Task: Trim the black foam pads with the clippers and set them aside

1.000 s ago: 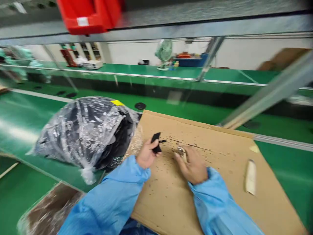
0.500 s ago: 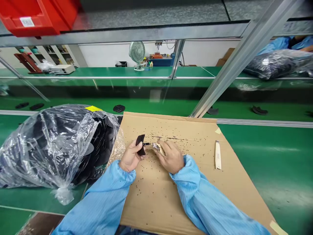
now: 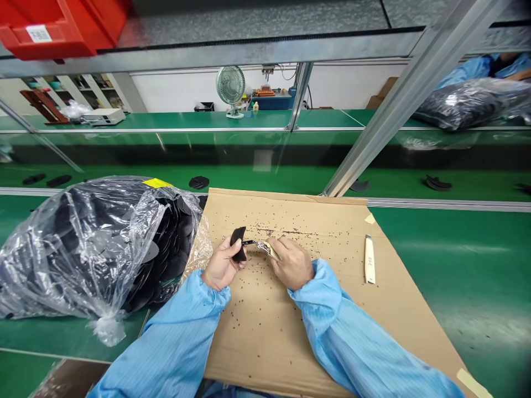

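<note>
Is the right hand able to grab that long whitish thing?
Probably yes: just speckled cardboard lies between the right hand and the long whitish thing, though the hand's metal-tipped tool may need putting down first.

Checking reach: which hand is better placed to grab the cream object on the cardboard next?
Probably the right hand: nearer the cream object, though holding a shiny tool. The left hand, holding a black piece, is farther.

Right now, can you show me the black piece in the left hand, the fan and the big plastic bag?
Black piece (image 3: 238,234): head view, on its upper part.
Fan (image 3: 230,84): head view, on the middle of its round grille.
Plastic bag (image 3: 93,243): head view, on its see-through side.
</note>
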Demonstrator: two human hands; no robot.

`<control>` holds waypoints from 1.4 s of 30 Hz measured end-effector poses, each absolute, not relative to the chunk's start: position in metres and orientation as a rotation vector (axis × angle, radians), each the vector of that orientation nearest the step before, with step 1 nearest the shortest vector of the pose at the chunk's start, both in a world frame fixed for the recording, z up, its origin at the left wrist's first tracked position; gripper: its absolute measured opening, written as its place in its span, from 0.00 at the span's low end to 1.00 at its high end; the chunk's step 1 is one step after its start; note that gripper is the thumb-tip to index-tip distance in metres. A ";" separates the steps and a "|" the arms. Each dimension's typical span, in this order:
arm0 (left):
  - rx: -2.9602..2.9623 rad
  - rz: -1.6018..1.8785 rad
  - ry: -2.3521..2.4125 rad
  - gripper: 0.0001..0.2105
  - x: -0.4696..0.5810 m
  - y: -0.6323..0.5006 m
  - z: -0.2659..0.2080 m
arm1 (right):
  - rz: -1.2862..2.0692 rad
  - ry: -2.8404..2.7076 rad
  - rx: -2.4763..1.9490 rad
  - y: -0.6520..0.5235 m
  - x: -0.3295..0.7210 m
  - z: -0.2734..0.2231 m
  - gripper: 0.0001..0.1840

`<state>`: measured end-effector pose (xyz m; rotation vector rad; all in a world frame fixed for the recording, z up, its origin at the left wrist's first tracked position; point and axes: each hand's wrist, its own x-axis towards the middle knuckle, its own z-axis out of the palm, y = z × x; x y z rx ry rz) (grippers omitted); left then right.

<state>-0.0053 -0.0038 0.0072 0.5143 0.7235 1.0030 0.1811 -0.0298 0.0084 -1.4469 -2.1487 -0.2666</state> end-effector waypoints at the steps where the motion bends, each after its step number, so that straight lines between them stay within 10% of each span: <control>1: 0.530 1.006 0.726 0.19 -0.005 -0.004 0.007 | -0.233 -2.142 -1.466 -0.030 0.181 0.008 0.11; 42: 0.519 1.032 0.705 0.16 -0.001 -0.005 0.011 | 0.267 -2.357 -1.503 -0.039 0.166 0.021 0.09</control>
